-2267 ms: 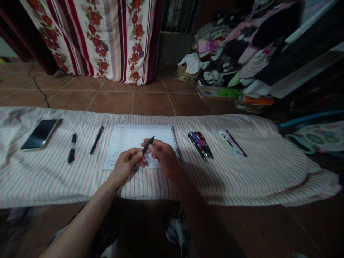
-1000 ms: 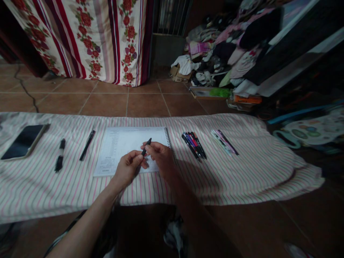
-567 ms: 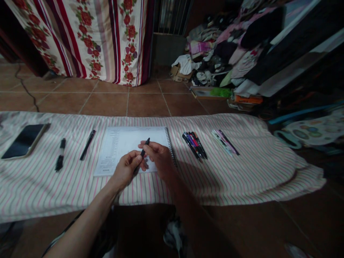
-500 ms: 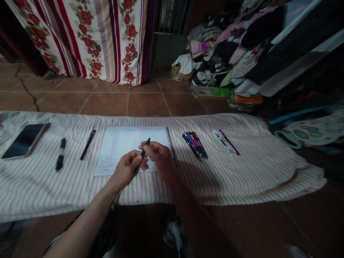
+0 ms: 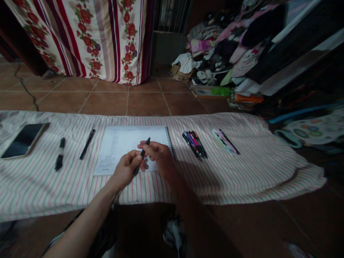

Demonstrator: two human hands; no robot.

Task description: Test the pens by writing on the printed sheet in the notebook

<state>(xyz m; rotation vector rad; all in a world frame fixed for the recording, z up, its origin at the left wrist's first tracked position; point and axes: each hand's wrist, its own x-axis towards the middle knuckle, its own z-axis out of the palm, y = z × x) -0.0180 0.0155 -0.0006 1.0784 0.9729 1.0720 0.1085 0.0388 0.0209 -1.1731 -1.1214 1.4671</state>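
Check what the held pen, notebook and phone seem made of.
Held pen: probably plastic, dark and low in shine. Notebook: paper, matte, with white printed pages; its dark coil could be metal or plastic. Phone: likely glass front, smooth, dark, faint sheen.

This looks like a room in a home: a floral striped curtain (image 5: 107, 43) hangs above a tiled floor (image 5: 104, 102), clothes (image 5: 228, 46) lie heaped in the corner, and a striped cloth (image 5: 242, 172) covers the low work surface.
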